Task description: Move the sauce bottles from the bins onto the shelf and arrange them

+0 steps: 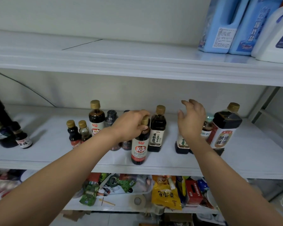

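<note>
Several dark sauce bottles stand on the white middle shelf (55, 154). My left hand (131, 124) grips the neck of a dark bottle with a red-and-white label (140, 149), which stands upright near the shelf's front edge. A matching taller bottle (96, 118) stands behind to the left, with two small bottles (73, 133) beside it. A square-shouldered dark bottle (157, 131) stands just right of the held one. My right hand (192, 119) hovers with relaxed fingers, holding nothing, above a bottle partly hidden by my wrist (180, 145). A large soy sauce jug (224, 128) stands at the right.
Blue and white detergent jugs (219, 25) stand on the top shelf at the right. A small bottle (22, 139) and larger dark bottles stand at the far left of the middle shelf. The lower shelf holds snack packets (166, 196), a tape roll and a red box.
</note>
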